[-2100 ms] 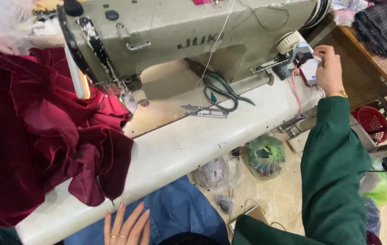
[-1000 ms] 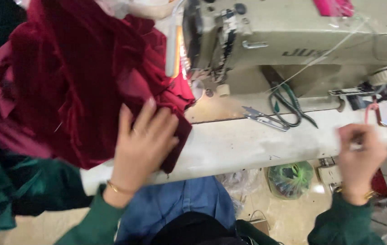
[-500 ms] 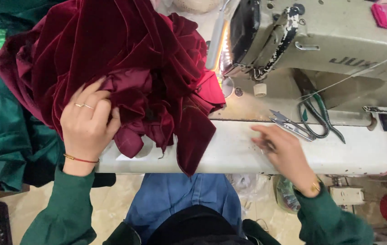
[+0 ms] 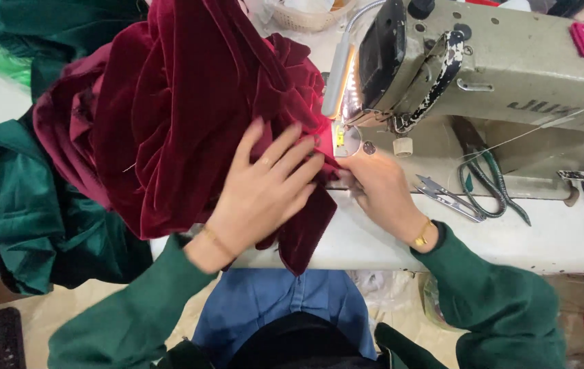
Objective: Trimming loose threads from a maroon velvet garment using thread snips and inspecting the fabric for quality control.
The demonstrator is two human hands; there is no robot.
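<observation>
A white sewing table (image 4: 374, 242) runs across the view, bearing an old beige sewing machine (image 4: 511, 68) whose lamp strip (image 4: 341, 82) throws warm light on the needle area. A heap of dark red velvet cloth (image 4: 182, 116) lies on the left part of the table, its edge drawn in under the machine head and one corner hanging over the table's front rim. The left hand (image 4: 264, 191) lies flat on the velvet, fingers spread wide, pressing it down just beside the needle. The right hand (image 4: 381, 191) rests on the table at the cloth's edge, right beside the left; its fingertips seem tucked against or under the fabric, though the view does not show whether they pinch it. Small thread snips (image 4: 449, 198) and green-handled scissors (image 4: 490, 184) lie on the machine bed to the right. Green cloth (image 4: 25, 212) is bunched off the table's left end, above a pale floor (image 4: 100, 311).
</observation>
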